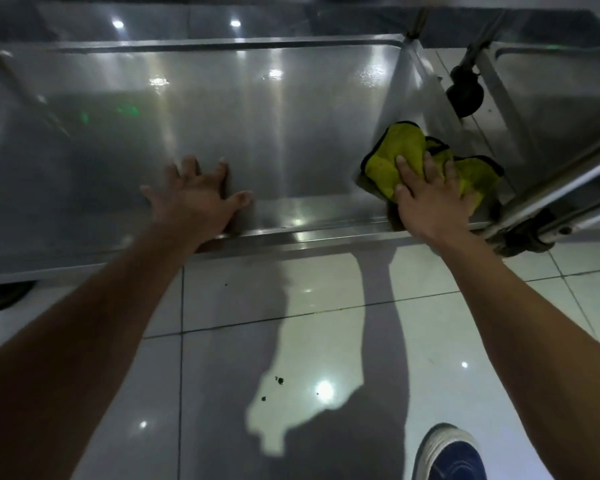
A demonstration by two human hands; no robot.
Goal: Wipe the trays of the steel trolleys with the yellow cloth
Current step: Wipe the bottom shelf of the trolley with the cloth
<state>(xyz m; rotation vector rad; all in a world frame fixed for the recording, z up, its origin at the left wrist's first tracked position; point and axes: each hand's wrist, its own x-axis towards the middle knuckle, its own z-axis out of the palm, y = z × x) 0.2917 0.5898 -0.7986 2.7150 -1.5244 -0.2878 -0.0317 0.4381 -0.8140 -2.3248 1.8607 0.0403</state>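
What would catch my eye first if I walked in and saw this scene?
Probably the yellow cloth, the one bright thing here, pressed flat under the right hand in the near right corner of a shiny steel tray. Next, the left hand, fingers spread on the tray's near edge. A dark blue shoe shows on the glossy tiled floor at bottom right.
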